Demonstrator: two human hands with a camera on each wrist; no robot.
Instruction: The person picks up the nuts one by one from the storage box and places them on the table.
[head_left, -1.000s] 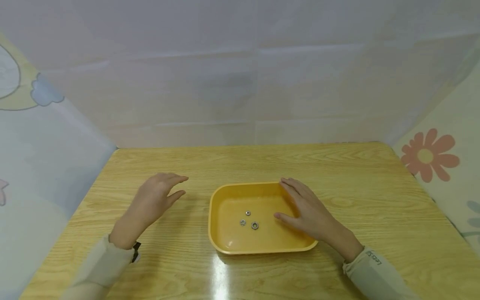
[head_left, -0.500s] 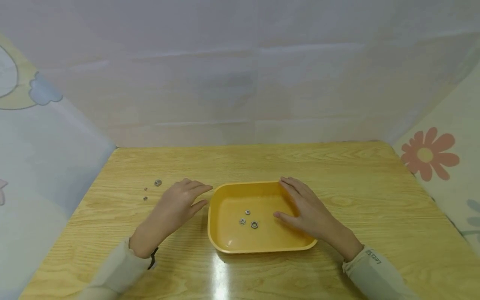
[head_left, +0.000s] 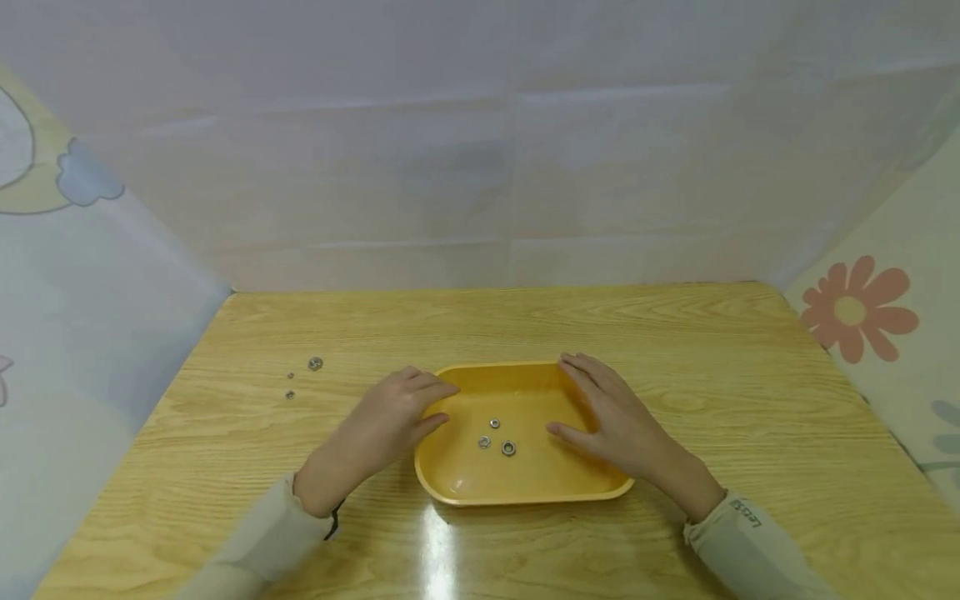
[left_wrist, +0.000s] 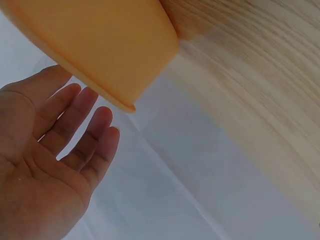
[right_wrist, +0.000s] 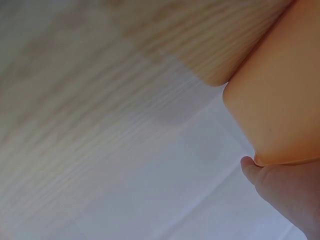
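Note:
A yellow plastic tray [head_left: 525, 502] sits on the wooden table. On its floor lie a larger hex nut [head_left: 508, 448] and two smaller nuts [head_left: 484, 442]. My left hand [head_left: 386, 421] is at the tray's left rim, its thumb and fingertips overlapping the edge in the head view. From the left wrist, its fingers look loosely spread beside the rim. My right hand [head_left: 618, 425] rests on the right rim, fingers stretched along the edge and thumb over the inside. In the right wrist view, a fingertip [right_wrist: 247, 163] shows at the tray's corner.
Left of the tray, a large nut [head_left: 316, 364] and two tiny nuts [head_left: 290, 395] lie on the table [head_left: 712, 333]. A pale sheet [head_left: 480, 167] hangs behind the table, and printed sheets stand at both sides.
My left hand has moved right from beside the tray to its left rim, uncovering the nuts on the table. My right hand has stayed at the right rim.

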